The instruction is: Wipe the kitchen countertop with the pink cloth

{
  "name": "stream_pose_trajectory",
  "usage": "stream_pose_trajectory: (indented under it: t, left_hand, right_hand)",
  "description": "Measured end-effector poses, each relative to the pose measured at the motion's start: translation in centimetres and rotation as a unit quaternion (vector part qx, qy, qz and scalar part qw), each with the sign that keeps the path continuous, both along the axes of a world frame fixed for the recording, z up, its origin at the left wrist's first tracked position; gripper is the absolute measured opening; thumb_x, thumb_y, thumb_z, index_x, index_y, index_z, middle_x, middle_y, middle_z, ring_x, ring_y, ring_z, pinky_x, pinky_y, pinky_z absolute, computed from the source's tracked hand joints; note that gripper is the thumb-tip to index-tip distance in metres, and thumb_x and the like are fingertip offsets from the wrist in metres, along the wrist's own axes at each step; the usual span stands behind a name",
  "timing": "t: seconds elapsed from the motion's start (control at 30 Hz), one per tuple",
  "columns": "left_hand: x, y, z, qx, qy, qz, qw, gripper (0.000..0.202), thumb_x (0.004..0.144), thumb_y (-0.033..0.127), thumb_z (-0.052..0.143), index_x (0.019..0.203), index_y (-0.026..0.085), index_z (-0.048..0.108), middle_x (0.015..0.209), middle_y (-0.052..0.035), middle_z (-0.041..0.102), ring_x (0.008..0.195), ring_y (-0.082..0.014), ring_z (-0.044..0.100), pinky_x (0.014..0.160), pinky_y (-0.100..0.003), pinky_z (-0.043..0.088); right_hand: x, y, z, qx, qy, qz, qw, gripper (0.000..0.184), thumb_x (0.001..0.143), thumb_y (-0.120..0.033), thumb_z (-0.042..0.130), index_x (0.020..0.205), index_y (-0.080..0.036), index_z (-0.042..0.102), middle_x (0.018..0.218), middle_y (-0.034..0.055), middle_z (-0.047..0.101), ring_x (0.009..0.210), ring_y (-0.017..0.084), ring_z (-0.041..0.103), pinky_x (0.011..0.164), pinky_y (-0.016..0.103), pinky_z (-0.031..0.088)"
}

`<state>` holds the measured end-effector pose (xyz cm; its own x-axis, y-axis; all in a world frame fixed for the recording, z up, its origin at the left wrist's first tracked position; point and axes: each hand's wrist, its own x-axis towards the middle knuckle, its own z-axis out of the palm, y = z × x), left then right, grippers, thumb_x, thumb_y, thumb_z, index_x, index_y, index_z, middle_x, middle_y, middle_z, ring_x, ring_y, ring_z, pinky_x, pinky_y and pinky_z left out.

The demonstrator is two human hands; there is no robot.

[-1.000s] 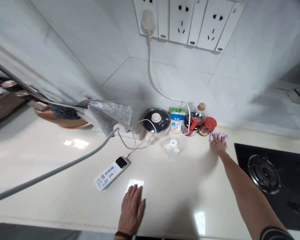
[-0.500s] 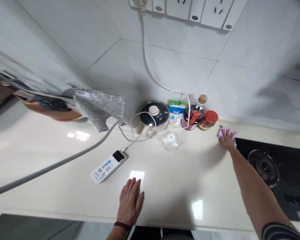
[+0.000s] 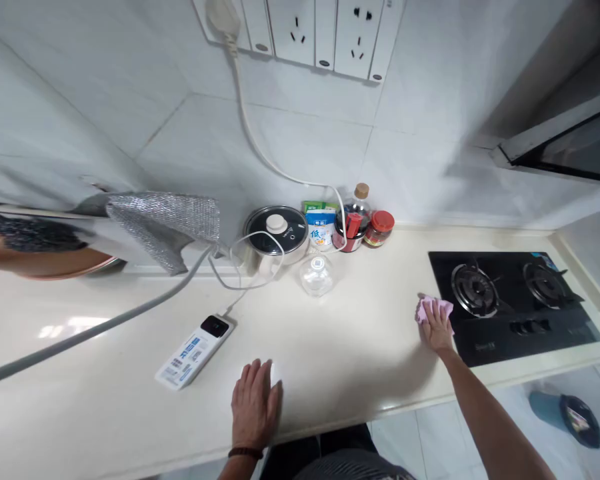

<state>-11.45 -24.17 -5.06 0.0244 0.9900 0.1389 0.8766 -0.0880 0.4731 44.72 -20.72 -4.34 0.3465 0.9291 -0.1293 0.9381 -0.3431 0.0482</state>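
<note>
My right hand (image 3: 437,328) presses a crumpled pink cloth (image 3: 439,308) against the white countertop (image 3: 375,313), at the left edge of the black gas stove (image 3: 523,327). Part of the cloth is covered by the fingers. My left hand (image 3: 254,405) lies flat near the counter's front edge with its fingers stretched out, and holds nothing. Up and left of it is a white power bank (image 3: 193,352) with a dark display and a cable plugged in. A clear glass jar (image 3: 317,275) stands on the counter between the two hands, farther back.
Along the wall stand a small lidded electric pot (image 3: 277,233), seasoning bags (image 3: 321,227), a bottle (image 3: 359,200) and a red-lidded jar (image 3: 379,229). A grey hose (image 3: 100,327) crosses the left side. A trash bin (image 3: 565,413) stands on the floor at right.
My right hand has slid the pink cloth from near the wall toward the front, alongside the stove. My left hand stays flat on the counter. The view has turned right, showing more stove.
</note>
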Motion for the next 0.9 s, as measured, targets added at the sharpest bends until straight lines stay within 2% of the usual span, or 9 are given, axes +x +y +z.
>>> stream_pose_trajectory:
  t: [0.13,0.23,0.3,0.4,0.53,0.67,0.77,0.9]
  left_hand:
    - [0.2,0.0,0.4,-0.001,0.003,-0.005,1.000,0.054,0.099,0.037,0.042,0.149,0.017,0.047,0.154,-0.0186,0.048,0.152,-0.0344,0.032,0.120,-0.055,0.031]
    - [0.3,0.0,0.5,0.006,0.003,-0.007,1.000,0.053,0.100,0.037,0.041,0.148,0.015,0.046,0.154,-0.0201,0.048,0.152,-0.0357,0.032,0.120,-0.057,0.030]
    - [0.4,0.1,0.6,0.009,0.003,-0.006,1.000,0.053,0.100,0.037,0.040,0.149,0.016,0.046,0.154,-0.0198,0.048,0.152,-0.0356,0.032,0.119,-0.057,0.031]
    - [0.4,0.1,0.3,0.012,0.004,-0.009,1.000,0.053,0.101,0.037,0.040,0.150,0.017,0.044,0.154,-0.0192,0.047,0.153,-0.0351,0.030,0.119,-0.057,0.031]
    - [0.2,0.2,-0.4,0.030,0.011,-0.015,0.999,0.052,0.101,0.037,0.040,0.148,0.016,0.045,0.154,-0.0200,0.046,0.152,-0.0362,0.032,0.118,-0.057,0.033]
    - [0.1,0.2,-0.9,0.042,0.014,-0.012,0.999,0.053,0.100,0.036,0.042,0.149,0.017,0.045,0.153,-0.0194,0.048,0.150,-0.0359,0.034,0.117,-0.056,0.034]
    - [0.1,0.2,-0.9,0.044,0.016,-0.009,0.999,0.054,0.099,0.036,0.042,0.150,0.018,0.045,0.152,-0.0189,0.049,0.150,-0.0356,0.035,0.118,-0.057,0.034]
    - [0.1,0.0,-0.9,0.039,0.019,-0.005,0.999,0.056,0.099,0.036,0.044,0.152,0.019,0.042,0.154,-0.0177,0.048,0.151,-0.0346,0.034,0.120,-0.056,0.032]
  right_hand:
    - [-2.8,-8.8,-0.5,0.010,0.000,-0.053,0.999,0.063,0.104,-0.045,0.016,0.165,-0.031,0.017,0.173,0.0044,0.022,0.158,0.033,0.018,0.121,0.058,0.028]
    - [-5.7,-13.9,-0.5,-0.001,0.012,-0.079,0.997,0.062,0.104,-0.045,0.016,0.165,-0.034,0.014,0.173,0.0043,0.019,0.159,0.034,0.015,0.119,0.060,0.029]
    - [-7.9,-15.9,-0.3,-0.015,0.019,-0.071,0.997,0.061,0.104,-0.043,0.018,0.164,-0.038,0.012,0.174,0.0038,0.016,0.159,0.034,0.013,0.118,0.062,0.028]
    - [-11.0,-16.5,0.0,-0.044,0.025,-0.037,0.998,0.061,0.103,-0.039,0.023,0.164,-0.040,0.014,0.174,0.0038,0.015,0.159,0.036,0.012,0.118,0.066,0.027]
    - [-13.0,-14.4,0.1,-0.066,0.014,-0.013,0.998,0.061,0.102,-0.038,0.029,0.162,-0.040,0.024,0.173,0.0013,0.018,0.159,0.035,0.012,0.119,0.065,0.024]
    - [-12.1,-10.1,0.4,-0.061,0.002,0.002,0.998,0.060,0.101,-0.036,0.029,0.161,-0.039,0.029,0.173,-0.0011,0.019,0.159,0.034,0.012,0.122,0.062,0.021]
    - [-10.2,-5.3,1.1,-0.062,0.005,0.019,0.998,0.060,0.102,-0.037,0.027,0.162,-0.039,0.026,0.174,-0.0022,0.015,0.160,0.032,0.010,0.123,0.061,0.020]
    - [-7.4,3.2,2.3,-0.077,0.020,-0.006,0.997,0.061,0.102,-0.042,0.025,0.163,-0.039,0.020,0.174,-0.0014,0.012,0.160,0.034,0.011,0.122,0.062,0.018]
